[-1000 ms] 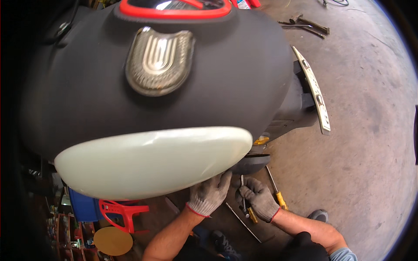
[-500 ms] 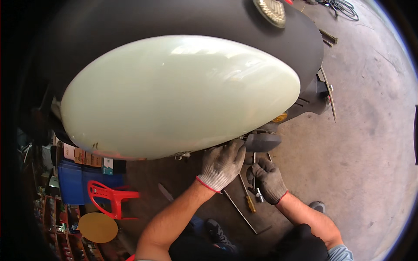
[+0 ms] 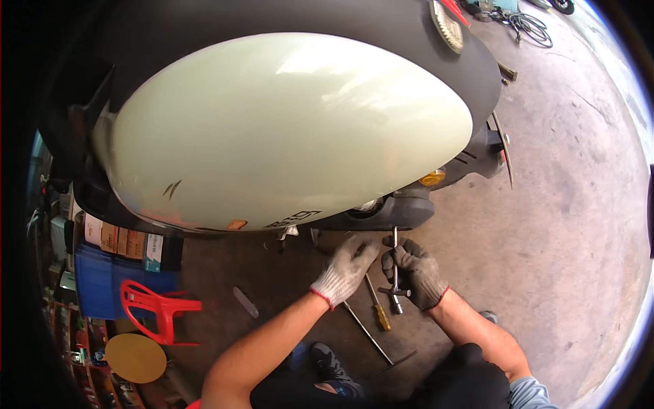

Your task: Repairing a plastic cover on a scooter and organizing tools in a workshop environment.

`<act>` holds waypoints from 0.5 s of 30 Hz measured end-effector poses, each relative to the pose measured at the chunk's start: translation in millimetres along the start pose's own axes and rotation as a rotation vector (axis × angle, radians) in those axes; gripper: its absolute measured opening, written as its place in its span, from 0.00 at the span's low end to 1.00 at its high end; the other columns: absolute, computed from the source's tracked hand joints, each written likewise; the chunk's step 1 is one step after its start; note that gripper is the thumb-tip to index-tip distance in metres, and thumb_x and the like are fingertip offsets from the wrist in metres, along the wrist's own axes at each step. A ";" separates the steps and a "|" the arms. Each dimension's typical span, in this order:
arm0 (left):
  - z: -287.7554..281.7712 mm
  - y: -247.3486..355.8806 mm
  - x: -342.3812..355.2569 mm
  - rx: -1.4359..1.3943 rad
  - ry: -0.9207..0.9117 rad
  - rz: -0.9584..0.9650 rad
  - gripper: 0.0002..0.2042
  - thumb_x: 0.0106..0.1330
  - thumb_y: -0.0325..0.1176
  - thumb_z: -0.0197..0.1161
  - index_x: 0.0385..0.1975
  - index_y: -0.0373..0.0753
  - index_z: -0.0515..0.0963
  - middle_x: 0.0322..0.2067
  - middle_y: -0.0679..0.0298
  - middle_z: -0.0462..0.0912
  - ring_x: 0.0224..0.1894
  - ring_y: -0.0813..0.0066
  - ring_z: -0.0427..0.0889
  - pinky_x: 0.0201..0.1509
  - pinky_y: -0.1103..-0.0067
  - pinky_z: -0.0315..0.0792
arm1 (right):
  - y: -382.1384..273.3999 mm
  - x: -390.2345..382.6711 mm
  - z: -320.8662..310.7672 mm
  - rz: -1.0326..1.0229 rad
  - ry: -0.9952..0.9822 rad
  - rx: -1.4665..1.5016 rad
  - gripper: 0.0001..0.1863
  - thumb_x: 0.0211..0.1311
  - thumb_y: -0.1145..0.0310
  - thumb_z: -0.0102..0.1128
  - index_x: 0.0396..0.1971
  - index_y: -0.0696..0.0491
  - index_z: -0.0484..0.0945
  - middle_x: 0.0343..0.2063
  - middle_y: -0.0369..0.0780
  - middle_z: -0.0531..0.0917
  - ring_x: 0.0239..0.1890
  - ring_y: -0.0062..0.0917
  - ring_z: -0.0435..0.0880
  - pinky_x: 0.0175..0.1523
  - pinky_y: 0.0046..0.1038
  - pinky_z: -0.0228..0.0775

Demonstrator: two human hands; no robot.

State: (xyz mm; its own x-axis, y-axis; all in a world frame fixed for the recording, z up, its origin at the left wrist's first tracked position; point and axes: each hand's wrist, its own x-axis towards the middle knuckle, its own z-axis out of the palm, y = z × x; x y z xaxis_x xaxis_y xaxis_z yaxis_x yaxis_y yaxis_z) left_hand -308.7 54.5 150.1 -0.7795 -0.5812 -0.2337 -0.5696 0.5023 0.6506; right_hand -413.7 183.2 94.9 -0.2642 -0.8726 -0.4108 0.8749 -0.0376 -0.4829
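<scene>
A scooter with a large glossy pale-green side panel point(image 3: 293, 129) fills the upper part of the head view. My right hand point(image 3: 424, 276), in a grey-white work glove, is closed round a metal T-handle socket wrench point(image 3: 396, 300). The wrench stands roughly upright in the picture, its far end close to the dark lower casing point(image 3: 402, 215) of the scooter. To the left, apart from the wrench, is my gloved left hand point(image 3: 344, 267), just below the panel's edge. Its fingers are blurred, and I cannot make out anything in them.
On the floor between my arms lie a screwdriver with a yellow handle point(image 3: 382, 317), a long metal rod point(image 3: 368, 332) and a flat grey piece point(image 3: 246, 302). At left stand a red plastic chair point(image 3: 160, 313), a round tan stool point(image 3: 135, 358) and a blue bin point(image 3: 102, 279). Coiled cable point(image 3: 533, 28) lies far right.
My left hand has come away from the scooter's underside toward me. The wrench has turned in my right hand, so its crossbar shows. The view has shifted slightly.
</scene>
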 end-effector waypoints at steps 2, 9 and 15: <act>8.1 5.3 9.6 -0.502 -0.177 -0.143 0.17 0.70 0.41 0.54 0.44 0.32 0.77 0.39 0.64 0.80 0.44 0.71 0.77 0.52 0.76 0.70 | 0.3 -0.1 -5.0 0.017 0.045 -0.009 0.15 0.69 0.61 0.52 0.46 0.57 0.73 0.25 0.35 0.78 0.24 0.18 0.74 0.28 0.18 0.65; 36.9 0.9 29.4 -1.004 -0.212 -0.248 0.13 0.66 0.41 0.60 0.36 0.37 0.79 0.24 0.70 0.77 0.22 0.84 0.73 0.21 0.84 0.68 | 5.1 5.9 -8.0 -0.001 0.097 -0.121 0.12 0.67 0.61 0.55 0.41 0.54 0.73 0.29 0.35 0.80 0.28 0.20 0.78 0.32 0.21 0.69; 58.2 -15.6 37.9 -1.064 -0.107 -0.222 0.12 0.63 0.42 0.63 0.32 0.39 0.80 0.23 0.72 0.78 0.17 0.86 0.70 0.17 0.86 0.63 | -32.3 -31.8 -12.6 0.144 0.262 -0.888 0.12 0.65 0.66 0.54 0.44 0.57 0.74 0.34 0.39 0.84 0.32 0.22 0.82 0.35 0.24 0.75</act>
State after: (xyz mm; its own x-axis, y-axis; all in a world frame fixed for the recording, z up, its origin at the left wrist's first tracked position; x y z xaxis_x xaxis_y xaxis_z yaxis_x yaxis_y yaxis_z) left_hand -344.5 61.9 89.1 -0.7349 -0.5059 -0.4516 -0.2235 -0.4480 0.8656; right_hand -438.7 218.3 113.8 -0.3551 -0.6983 -0.6215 0.3046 0.5421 -0.7832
